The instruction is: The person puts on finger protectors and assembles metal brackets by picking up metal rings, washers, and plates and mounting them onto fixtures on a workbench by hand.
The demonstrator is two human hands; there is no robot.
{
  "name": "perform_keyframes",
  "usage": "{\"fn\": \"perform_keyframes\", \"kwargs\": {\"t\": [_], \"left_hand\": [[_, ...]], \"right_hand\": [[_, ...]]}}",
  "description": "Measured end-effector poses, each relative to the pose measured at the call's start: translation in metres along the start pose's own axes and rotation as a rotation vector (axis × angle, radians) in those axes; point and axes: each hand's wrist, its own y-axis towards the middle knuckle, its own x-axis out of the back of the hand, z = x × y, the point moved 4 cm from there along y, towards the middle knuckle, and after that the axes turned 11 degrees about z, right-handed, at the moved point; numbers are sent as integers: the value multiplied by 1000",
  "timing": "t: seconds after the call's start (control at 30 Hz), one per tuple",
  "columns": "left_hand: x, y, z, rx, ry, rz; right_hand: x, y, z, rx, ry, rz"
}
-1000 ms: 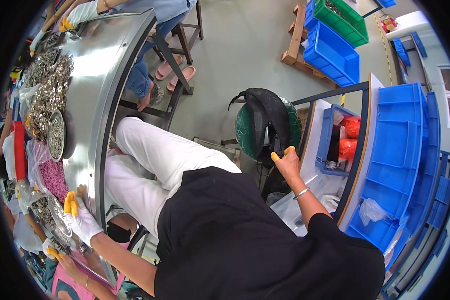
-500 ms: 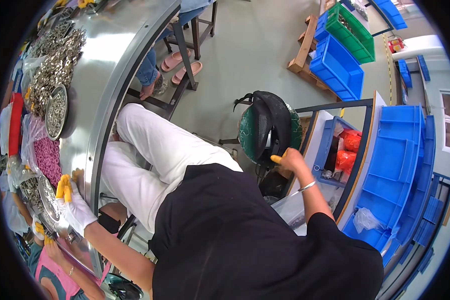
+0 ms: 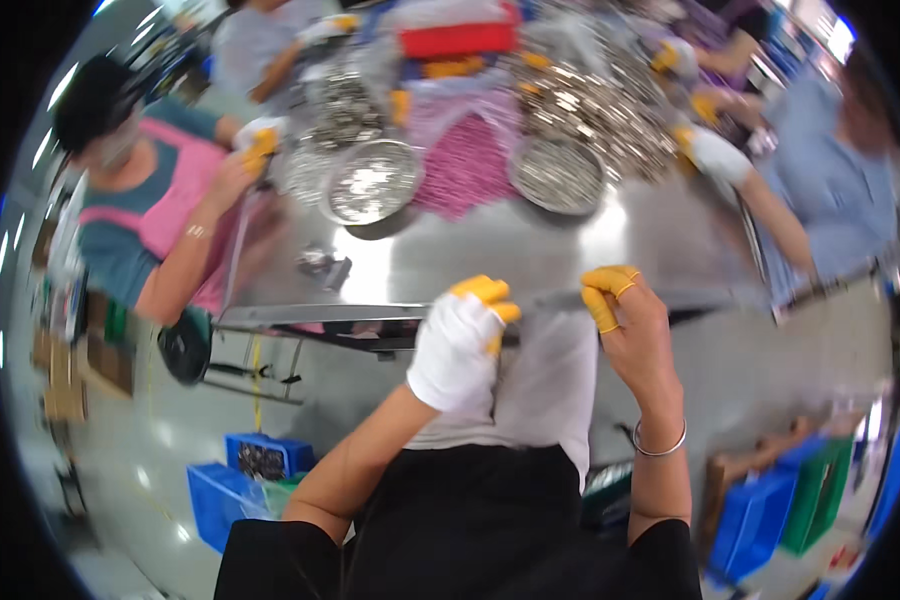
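Note:
My left hand [image 3: 458, 345], in a white glove with yellow finger covers, is closed above the near edge of the metal table [image 3: 480, 260]. Whatever its fingers may hold is hidden. To its right, my right hand [image 3: 632, 325] has yellow covers on its bare fingers and a silver bangle at the wrist. Thumb and fingertips are curled together; I cannot make out anything between them. Beyond my hands lie a round metal tray of shiny pieces [image 3: 372, 182], a pile of pink pieces [image 3: 460, 165] and a second round tray of small metal parts [image 3: 558, 176].
A heap of metal parts [image 3: 620, 120] covers the far right of the table. Small metal objects [image 3: 320, 265] sit near the left corner. Co-workers sit left [image 3: 170, 200] and right [image 3: 820, 170]. Blue bins [image 3: 215, 500] stand on the floor at both sides.
My view has swung from the floor and bins back to the table. My right hand has come from beside the black bag on the stool to the table edge, next to my left hand.

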Motion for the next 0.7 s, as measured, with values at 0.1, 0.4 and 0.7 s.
{"fn": "perform_keyframes", "kwargs": {"t": [0.1, 0.4, 0.7], "left_hand": [[42, -1, 22, 131, 273, -116], [95, -57, 162, 879, 136, -232], [72, 51, 182, 617, 161, 32]], "right_hand": [[-10, 61, -1, 208, -587, -111], [-24, 111, -31, 261, -739, 5], [-10, 113, -23, 144, -670, 61]]}}
